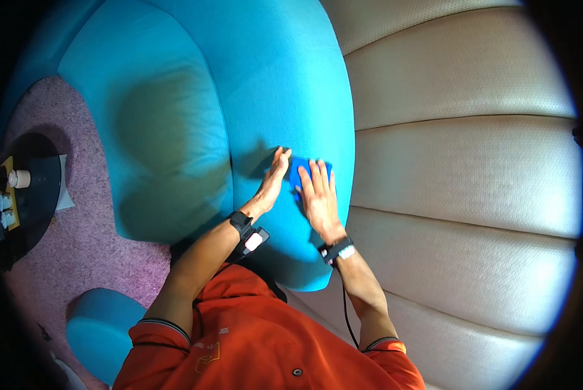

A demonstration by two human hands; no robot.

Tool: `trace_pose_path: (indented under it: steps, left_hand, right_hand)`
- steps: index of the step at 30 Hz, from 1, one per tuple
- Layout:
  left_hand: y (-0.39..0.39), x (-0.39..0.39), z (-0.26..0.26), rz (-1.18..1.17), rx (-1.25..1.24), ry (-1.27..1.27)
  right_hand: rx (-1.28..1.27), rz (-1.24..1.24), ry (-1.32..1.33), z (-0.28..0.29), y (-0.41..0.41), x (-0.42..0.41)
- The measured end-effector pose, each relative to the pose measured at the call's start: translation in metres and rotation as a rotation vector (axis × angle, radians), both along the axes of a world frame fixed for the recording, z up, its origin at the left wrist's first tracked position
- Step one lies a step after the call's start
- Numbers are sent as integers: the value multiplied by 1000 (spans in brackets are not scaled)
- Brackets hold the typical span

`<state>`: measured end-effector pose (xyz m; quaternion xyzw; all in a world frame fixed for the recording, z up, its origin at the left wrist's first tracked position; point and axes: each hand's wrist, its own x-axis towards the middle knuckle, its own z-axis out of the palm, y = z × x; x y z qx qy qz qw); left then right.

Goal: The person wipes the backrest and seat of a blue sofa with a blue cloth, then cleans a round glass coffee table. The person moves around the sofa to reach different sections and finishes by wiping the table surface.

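My right hand point(319, 200) lies palm down, fingers outstretched, over a folded blue cloth point(299, 168), pressing it against the turquoise fabric backrest point(291, 97) of a curved sofa. A bit of the cloth shows below, beside my thumb. Just to the left, my left hand point(273, 180) is seen edge-on by the same backrest, fingers extended and nothing visible in it. Its palm is turned from view, so whether it touches the fabric is unclear. The sofa's seat cushion point(169, 146) stretches to the left, with my shadow across it.
A padded beige wall point(462, 170) runs along the right, behind the sofa. On the left, a dark round table point(40, 195) carries a yellow tray point(12, 195) with cups and a lidded pot point(19, 179). A turquoise stool point(104, 331) stands on the purplish carpet point(91, 263).
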<state>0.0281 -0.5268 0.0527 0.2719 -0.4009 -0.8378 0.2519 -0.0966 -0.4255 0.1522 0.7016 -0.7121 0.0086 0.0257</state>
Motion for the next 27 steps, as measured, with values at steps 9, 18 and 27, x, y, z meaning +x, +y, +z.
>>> trace_pose_path:
  steps: [9, 18, 27]
  left_hand:
    - [25, 1, -20, 28, 82, -14]
    - [-12, -6, 8, 55, 74, 45]
    - [-22, -4, 3, 65, -26, -29]
  right_hand:
    - [134, 49, 4, -4, 57, 4]
    - [-121, 11, 32, 18, -84, -19]
    - [19, 30, -17, 8, 15, -11]
